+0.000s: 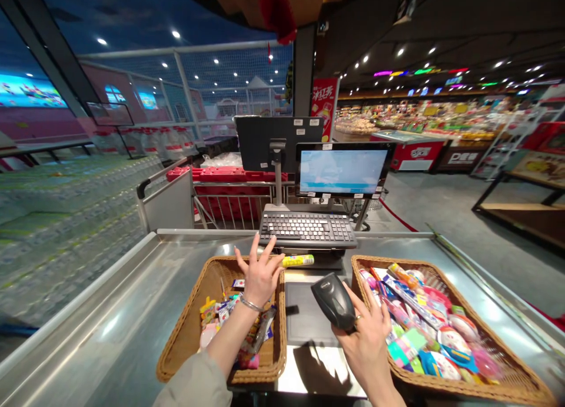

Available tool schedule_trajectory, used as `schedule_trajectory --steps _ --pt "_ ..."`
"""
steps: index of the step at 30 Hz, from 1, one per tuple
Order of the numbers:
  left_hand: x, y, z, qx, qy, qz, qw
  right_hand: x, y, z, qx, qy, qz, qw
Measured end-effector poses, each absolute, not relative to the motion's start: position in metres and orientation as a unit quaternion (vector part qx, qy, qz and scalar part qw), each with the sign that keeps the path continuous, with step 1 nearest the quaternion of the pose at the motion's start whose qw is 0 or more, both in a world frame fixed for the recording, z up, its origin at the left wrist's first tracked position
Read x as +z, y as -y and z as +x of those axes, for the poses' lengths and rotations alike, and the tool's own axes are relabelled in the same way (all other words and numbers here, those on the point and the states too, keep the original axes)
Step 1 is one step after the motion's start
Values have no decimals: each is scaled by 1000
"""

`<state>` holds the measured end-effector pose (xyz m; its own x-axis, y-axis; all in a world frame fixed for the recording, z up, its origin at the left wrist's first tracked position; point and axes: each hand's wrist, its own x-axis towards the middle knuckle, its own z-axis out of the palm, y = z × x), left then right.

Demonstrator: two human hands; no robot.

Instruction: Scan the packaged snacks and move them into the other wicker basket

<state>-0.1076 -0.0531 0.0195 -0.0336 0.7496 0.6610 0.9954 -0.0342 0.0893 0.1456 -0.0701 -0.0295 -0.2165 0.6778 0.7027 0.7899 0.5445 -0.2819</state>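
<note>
My left hand [260,277] is raised over the left wicker basket [180,342], with a bracelet on the wrist. Its outer fingers are spread, while the thumb and forefinger pinch the end of a small yellow candy roll [299,260] just below the keyboard [308,228]. My right hand [368,342] grips a black handheld barcode scanner [334,301], held over the dark scan plate [304,318] between the two baskets. The left basket holds a few small snack packets [216,315]. The right wicker basket [494,383] is heaped with several colourful snack packets [424,324].
A till screen [342,171] and the back of a second monitor [278,142] stand behind the keyboard on the steel checkout counter [110,318]. Beyond are red shopping baskets [220,177], a metal rail, stacked water bottles at left, and shop shelves at far right.
</note>
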Motion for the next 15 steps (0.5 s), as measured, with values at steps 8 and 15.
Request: schedule_trajectory --steps 8,15 --pt "24 46 -96 -324 629 -668 233 -29 71 155 -75 755 -498 420" --pt "29 37 -84 -326 605 -686 239 -28 71 166 -82 726 -516 447"
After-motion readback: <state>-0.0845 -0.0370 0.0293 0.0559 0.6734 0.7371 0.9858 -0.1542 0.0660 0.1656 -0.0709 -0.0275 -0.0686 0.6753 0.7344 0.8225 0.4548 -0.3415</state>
